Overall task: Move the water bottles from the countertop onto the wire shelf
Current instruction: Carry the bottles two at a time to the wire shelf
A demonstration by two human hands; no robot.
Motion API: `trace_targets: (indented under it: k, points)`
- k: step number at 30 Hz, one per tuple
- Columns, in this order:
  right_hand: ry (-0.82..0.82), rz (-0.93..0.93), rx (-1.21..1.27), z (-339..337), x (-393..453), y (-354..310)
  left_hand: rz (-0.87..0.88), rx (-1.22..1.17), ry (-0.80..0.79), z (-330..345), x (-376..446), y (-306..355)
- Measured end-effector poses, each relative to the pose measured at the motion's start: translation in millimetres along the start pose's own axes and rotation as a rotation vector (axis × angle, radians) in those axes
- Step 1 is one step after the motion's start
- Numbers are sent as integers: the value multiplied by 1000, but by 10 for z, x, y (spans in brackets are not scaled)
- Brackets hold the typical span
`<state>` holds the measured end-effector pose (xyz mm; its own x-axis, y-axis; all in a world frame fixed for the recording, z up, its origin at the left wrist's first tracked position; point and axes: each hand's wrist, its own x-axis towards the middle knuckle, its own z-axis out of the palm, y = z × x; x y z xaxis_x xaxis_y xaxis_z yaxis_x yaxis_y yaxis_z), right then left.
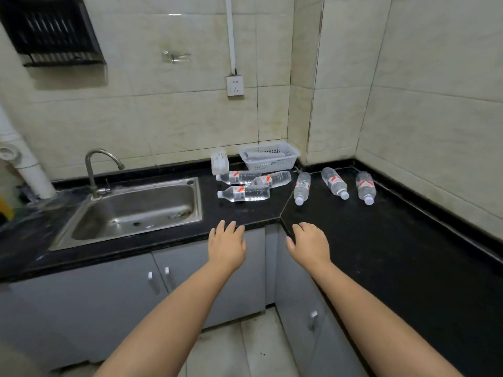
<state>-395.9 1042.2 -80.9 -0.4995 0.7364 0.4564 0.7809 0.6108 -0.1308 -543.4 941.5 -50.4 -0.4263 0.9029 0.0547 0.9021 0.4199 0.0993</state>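
Observation:
Several clear water bottles with red-and-white labels lie on their sides on the black countertop [381,240]. Three lie close together near the corner: one [243,193] in front, one [237,177] behind it, one [273,179] to its right. Three more lie apart further right: one [302,188], one [334,183] and one [365,187]. My left hand [226,246] and my right hand [310,244] reach forward over the counter's front edge, fingers relaxed, holding nothing, short of the bottles. A black wire shelf [51,34] hangs on the wall at the upper left.
A steel sink [130,210] with a tap [95,170] sits at the left. At the back corner stand a white plastic basket [269,156] and a small white box [220,162]. A wall socket [235,85] is above. Grey cabinets stand below the counter.

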Motion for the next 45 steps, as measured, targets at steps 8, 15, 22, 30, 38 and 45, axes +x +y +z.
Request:
trace_targets:
  k: [8, 15, 22, 30, 38, 45]
  points:
    - [-212, 68, 44, 946, 1123, 88, -43, -47, -81, 419, 1392, -522]
    - [-259, 193, 55, 1649, 2046, 100, 60, -94, -151, 806, 2669, -1033]
    - [-320, 373, 28, 2019, 2686, 231, 255, -130, -121, 1125, 3676, -1167]
    - [-468, 218, 14, 2536, 3620, 634, 365, -164, -218, 1455, 4442, -968]
    - [-894, -306, -119, 3075, 4582, 832, 572, -85, -455, 1425, 4900, -1083]
    - [-898, -384, -227, 3139, 4614, 664, 831, -89, -598, 1253, 5038, -1472]
